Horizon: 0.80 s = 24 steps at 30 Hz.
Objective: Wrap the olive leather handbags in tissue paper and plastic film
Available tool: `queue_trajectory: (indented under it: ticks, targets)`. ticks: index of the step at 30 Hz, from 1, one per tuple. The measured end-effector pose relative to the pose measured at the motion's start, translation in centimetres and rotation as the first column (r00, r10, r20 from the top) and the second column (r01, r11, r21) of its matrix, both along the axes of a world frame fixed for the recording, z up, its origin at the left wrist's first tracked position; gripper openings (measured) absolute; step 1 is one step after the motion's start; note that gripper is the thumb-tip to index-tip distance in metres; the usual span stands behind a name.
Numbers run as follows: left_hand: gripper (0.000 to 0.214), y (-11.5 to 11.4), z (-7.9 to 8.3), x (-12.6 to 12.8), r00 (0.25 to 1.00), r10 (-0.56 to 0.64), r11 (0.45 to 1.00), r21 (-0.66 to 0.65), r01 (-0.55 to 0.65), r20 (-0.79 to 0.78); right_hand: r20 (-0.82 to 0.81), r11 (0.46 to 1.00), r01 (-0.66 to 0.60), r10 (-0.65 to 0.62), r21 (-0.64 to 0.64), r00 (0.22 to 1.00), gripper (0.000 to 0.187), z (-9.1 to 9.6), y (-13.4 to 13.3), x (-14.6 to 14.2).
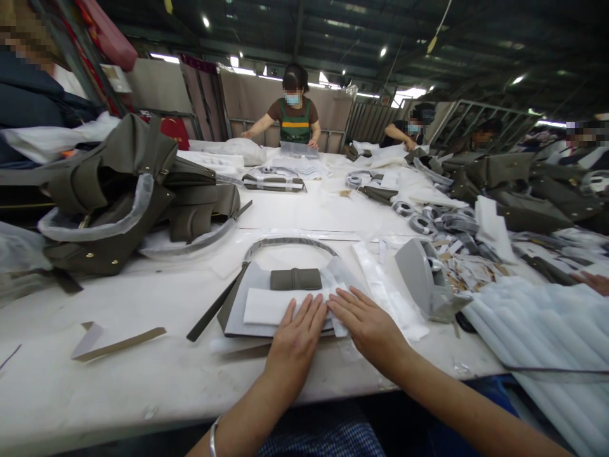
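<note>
Left hand point(297, 327) and right hand point(364, 320) lie on top of a flat bag point(232, 310) near the front edge of the counter point(157, 285). A wide stretch of white counter shows to the left of the bag, with 1 bent scrap point(118, 343) on it. More white counter shows past the bag. On the right it is tighter: a long white sheet point(383, 289) lies just beside the bag, and a big gray tape holder point(419, 273) stands near that.

The 2 arms reach in over the front edge. The hands are flat and open, with the fingers straight and palms down. They slant in, so the fingertips nearly meet. Neither hand is curled around anything. The left fingers rest on a white pad point(266, 306); the right ones rest just past its right end, on thin, see-through stuff.

Thin white paper point(259, 273) covers much of the dark bag under the pad. A small dark roll point(295, 279) with a band around its middle sits behind the pad. The round handle point(290, 242) makes an arch at the back, and a long dark strap point(214, 308) pokes out left.
</note>
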<state>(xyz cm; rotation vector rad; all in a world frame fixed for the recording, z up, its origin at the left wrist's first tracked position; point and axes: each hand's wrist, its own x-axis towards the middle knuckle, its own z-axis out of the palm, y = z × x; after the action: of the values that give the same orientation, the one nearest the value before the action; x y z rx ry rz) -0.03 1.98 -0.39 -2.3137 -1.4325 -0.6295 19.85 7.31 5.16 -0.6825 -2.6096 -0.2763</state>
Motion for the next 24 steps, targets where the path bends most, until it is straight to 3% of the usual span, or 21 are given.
queue_trajectory:
  ticks: [3, 8, 12, 14, 19, 24]
  targets:
    - [0.047, -0.1, 0.2, 0.1, 0.999, 0.022, 0.999, -0.046, -0.021, 0.029, -0.074, 0.998, 0.026, -0.021, 0.064, 0.997, 0.038, -0.4, -1.5, 0.1]
    - [0.057, -0.4, 1.0, 0.1, 1.000, 0.012, 0.996, -0.090, -0.011, 0.011, -0.147, 0.998, -0.006, 0.015, 0.066, 0.989, 0.037, -0.7, -3.6, 0.7]
    - [0.057, -0.5, 1.3, 0.0, 0.999, -0.033, 0.994, -0.104, 0.030, -0.023, -0.208, 0.997, -0.082, 0.079, -0.008, 0.975, 0.043, -1.5, -4.8, 3.1]
    - [0.056, -0.5, 1.3, 0.0, 0.999, -0.039, 0.992, -0.125, 0.034, -0.031, -0.219, 0.995, -0.053, 0.034, -0.081, 0.975, 0.047, -2.3, -5.2, 4.7]
    - [0.056, -0.4, 1.5, 0.1, 0.998, -0.047, 0.986, -0.162, 0.040, -0.040, -0.108, 0.965, 0.144, -0.170, -0.219, 0.979, 0.045, -4.0, -5.2, 6.7]
    - [0.058, -0.3, 1.7, 0.1, 0.997, -0.060, 0.982, -0.179, 0.052, -0.039, -0.008, 0.980, 0.080, -0.082, -0.185, 0.997, 0.037, -4.5, -4.1, 5.4]
